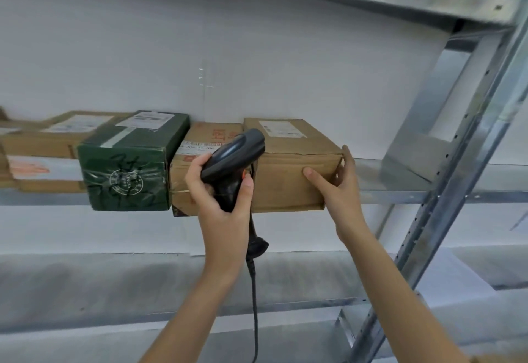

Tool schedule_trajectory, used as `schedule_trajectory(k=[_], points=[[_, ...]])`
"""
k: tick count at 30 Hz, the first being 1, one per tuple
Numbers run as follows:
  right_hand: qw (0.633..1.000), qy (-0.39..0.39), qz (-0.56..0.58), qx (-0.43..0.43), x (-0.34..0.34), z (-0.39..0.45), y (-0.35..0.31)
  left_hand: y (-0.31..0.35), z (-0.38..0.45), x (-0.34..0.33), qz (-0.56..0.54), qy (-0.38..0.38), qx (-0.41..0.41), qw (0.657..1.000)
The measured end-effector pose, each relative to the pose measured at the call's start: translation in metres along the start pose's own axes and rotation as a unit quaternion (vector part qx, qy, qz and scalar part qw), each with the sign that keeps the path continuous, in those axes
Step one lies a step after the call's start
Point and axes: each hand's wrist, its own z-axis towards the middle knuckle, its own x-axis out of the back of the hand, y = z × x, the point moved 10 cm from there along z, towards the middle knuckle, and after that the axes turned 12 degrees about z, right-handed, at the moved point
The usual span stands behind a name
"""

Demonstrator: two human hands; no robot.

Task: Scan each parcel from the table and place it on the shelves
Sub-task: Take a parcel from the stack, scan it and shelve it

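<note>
A brown cardboard parcel (288,162) with a white label on top lies on the metal shelf (400,182), at the right end of a row. My right hand (340,188) grips its front right corner, thumb on the front face and fingers round the right side. My left hand (223,191) holds a black barcode scanner (234,160) by the handle, just in front of the parcel's left edge. The scanner's cable (254,305) hangs straight down.
Left of that parcel sit another brown box (197,145), a dark green box (128,162) with black writing, and more brown boxes (43,140). A steel upright (445,205) stands at the right. A shelf board runs overhead and another shelf (171,282) lies below.
</note>
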Motion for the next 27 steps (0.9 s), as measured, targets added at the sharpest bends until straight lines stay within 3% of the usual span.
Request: schedule_trajectory(k=[2,5,9,16,22,27], points=[[1.0,-0.003,-0.026,0.017,-0.009,-0.001,0.0,-0.002,0.004,-0.004,-0.008,-0.017,0.008,1.0],[0.984,0.002,-0.155,0.092,-0.024,-0.008,-0.01,-0.005,0.009,-0.012,-0.008,-0.042,0.023,0.999],[0.904,0.035,-0.4,0.146,-0.034,-0.012,-0.014,0.0,0.01,-0.015,0.005,-0.05,0.006,0.999],[0.85,0.029,-0.498,0.169,-0.019,-0.021,-0.022,0.017,-0.004,-0.024,-0.003,-0.06,-0.026,0.998],[0.818,0.108,-0.543,0.158,0.067,-0.031,-0.05,0.035,-0.04,-0.1,-0.063,-0.15,-0.031,0.986],[0.776,0.188,-0.597,0.08,0.185,-0.057,-0.063,0.043,-0.101,-0.191,-0.102,-0.255,-0.032,0.961]])
